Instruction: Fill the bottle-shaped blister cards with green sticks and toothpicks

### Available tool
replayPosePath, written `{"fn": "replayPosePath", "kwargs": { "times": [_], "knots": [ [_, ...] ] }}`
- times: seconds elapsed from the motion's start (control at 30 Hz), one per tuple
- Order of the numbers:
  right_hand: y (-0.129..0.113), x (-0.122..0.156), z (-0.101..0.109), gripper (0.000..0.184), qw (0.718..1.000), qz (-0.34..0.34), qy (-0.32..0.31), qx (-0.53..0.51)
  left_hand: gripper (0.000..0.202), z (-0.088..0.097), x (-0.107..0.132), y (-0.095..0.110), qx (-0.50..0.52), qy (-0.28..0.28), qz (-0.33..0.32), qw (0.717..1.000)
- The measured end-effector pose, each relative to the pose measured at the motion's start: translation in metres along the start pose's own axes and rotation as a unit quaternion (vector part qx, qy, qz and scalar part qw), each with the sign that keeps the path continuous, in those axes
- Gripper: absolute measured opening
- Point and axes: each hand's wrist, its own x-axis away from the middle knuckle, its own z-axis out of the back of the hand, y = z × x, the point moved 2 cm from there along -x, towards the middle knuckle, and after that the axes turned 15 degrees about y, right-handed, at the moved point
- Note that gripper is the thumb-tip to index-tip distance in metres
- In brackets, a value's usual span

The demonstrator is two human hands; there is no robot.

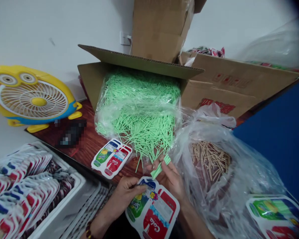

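Pinches a packet [154, 209] in left hand [124, 196], green sticks [160, 168] in right hand [171, 174] — not yet together. Looks partway; shows stacked packets [37, 196], plenty of loose sticks [149, 129].

A small hand-assembly workshop, by the look of it: bulk thin green sticks [142, 122] fill an open brown cardboard box [139, 60] on a dark reddish wood-grain table [91, 131], beside a clear plastic bag [201, 196] of tan sticks [210, 159]. Rows of flat, white-edged printed pieces [37, 199] pack a white plastic crate [61, 199]; a tall brown carton [159, 30] stands against the plain white wall [64, 26].
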Motion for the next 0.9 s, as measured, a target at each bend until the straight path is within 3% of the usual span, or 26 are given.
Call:
{"fn": "replayPosePath", "kwargs": {
  "times": [0.3, 0.47, 0.63, 0.8, 0.9],
  "knots": [
    [0.009, 0.007, 0.017, 0.021, 0.993, 0.048, 0.033, 0.104, 0.024, -0.004, 0.002, 0.004, 0.023, -0.02, 0.002, 1.0],
    [0.009, 0.01, 0.016, 0.018, 0.993, 0.06, 0.02, 0.1, 0.022, -0.003, 0.002, 0.004, 0.033, -0.042, -0.006, 0.999],
    [0.008, 0.017, 0.016, 0.012, 0.993, 0.078, -0.005, 0.083, 0.02, -0.002, 0.002, 0.0, 0.094, -0.056, 0.031, 0.994],
    [0.014, 0.02, 0.019, 0.013, 0.991, 0.057, 0.004, 0.121, 0.022, -0.002, 0.0, -0.005, 0.088, -0.053, 0.04, 0.994],
    [0.016, 0.019, 0.019, 0.013, 0.986, 0.032, -0.022, 0.161, 0.02, -0.002, -0.003, -0.004, 0.098, -0.051, 0.03, 0.993]
  ]
}}
